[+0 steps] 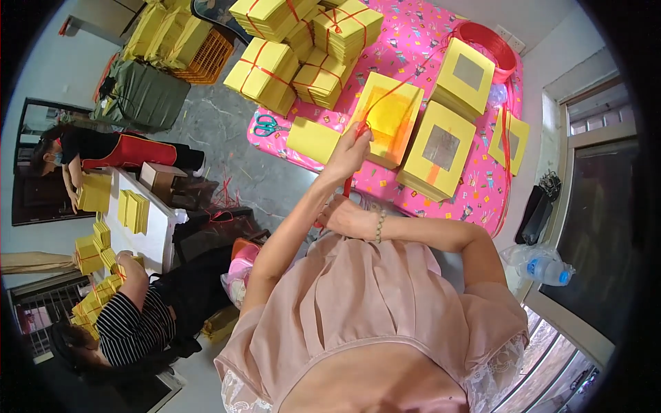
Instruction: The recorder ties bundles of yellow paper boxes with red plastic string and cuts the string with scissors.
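Observation:
My left hand (350, 153) is raised at the near edge of the table, its fingers closed around a red plastic ribbon (394, 89). From this hand the ribbon runs up and right over a stack of yellow paper pieces (387, 113) with an orange-yellow top. My right hand (346, 217) is held low in front of my body, crossed toward the left, with its fingers curled. Red ribbon hangs from the left hand down to it and shows by its fingers. Beside the stack are a yellow sheet (311, 140) and teal-handled scissors (265, 126).
Two yellow stacks with grey windows (441, 148) stand at the right on the pink patterned tablecloth (413, 31). Ribbon-tied yellow bundles (261, 72) are piled at the back left. A red ribbon roll (492, 51) sits in the far corner. Two people (138, 310) handle yellow pieces at a white table (148, 241).

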A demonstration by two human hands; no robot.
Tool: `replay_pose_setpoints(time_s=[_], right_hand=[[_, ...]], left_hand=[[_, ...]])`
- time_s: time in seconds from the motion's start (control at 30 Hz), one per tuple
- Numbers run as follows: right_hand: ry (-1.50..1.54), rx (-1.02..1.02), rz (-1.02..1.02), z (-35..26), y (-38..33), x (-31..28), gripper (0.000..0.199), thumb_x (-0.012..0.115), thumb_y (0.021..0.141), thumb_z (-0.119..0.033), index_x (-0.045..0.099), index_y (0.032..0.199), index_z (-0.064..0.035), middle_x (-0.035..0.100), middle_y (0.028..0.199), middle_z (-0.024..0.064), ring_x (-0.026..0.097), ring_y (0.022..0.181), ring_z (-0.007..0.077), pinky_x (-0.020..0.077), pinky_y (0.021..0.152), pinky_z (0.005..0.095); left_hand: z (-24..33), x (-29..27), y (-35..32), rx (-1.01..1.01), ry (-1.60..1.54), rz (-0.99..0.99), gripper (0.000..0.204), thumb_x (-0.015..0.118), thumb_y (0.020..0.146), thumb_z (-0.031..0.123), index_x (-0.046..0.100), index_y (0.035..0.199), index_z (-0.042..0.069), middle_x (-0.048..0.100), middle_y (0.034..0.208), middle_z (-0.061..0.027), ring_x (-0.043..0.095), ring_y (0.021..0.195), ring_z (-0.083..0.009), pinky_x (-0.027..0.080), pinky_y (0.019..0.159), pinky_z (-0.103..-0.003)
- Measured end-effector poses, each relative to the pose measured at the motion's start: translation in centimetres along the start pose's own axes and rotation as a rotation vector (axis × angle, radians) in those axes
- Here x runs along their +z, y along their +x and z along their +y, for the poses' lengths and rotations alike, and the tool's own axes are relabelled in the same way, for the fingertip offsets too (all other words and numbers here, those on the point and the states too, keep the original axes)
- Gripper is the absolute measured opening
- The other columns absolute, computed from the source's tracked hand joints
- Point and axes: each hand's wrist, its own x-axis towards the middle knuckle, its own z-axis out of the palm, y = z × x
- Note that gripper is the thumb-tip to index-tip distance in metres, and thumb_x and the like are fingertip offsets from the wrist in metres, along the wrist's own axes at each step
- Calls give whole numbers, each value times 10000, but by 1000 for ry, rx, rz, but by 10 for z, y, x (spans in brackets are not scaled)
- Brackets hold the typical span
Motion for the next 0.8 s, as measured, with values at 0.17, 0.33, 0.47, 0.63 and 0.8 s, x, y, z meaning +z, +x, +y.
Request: replay_pose_setpoints(time_s=[0.17,0.33,0.47,0.63,0.8], right_hand=[[223,-134,336,18,-5,-78,151,613,721,-208,553,757,-74,568,787,66,578,732,205,457,619,317],[5,212,708,79,-23,-109,176,584,761,-134,538,911,-53,537,870,95,541,822,271,449,696,364],[-91,380,793,132,-11,-117,227,528,836,-142,508,1042,-48,529,990,122,516,895,305,399,834,392],[77,447,677,133,-5,-102,188,515,858,-147,561,1008,-45,557,903,110,535,908,281,384,850,380],[464,587,838,101,2,-91,176,534,852,-136,618,981,-50,564,827,96,578,759,268,452,671,349]], left_hand=[[-13,-20,-7,87,-24,136,103,409,948,188,438,908,98,340,576,66,271,420,-24,194,362,-190],[-23,-35,-10,226,33,206,88,426,933,156,465,936,77,374,626,55,338,513,-29,269,440,-189],[-17,-20,-18,209,9,171,126,424,936,157,461,984,47,423,666,46,392,546,-49,330,482,-197],[-19,-20,-18,295,104,210,189,420,926,128,440,1077,16,470,687,10,449,594,-79,378,533,-223],[-18,-12,-16,414,233,473,178,416,889,89,458,1037,-2,468,668,-60,457,588,-123,376,522,-266]])
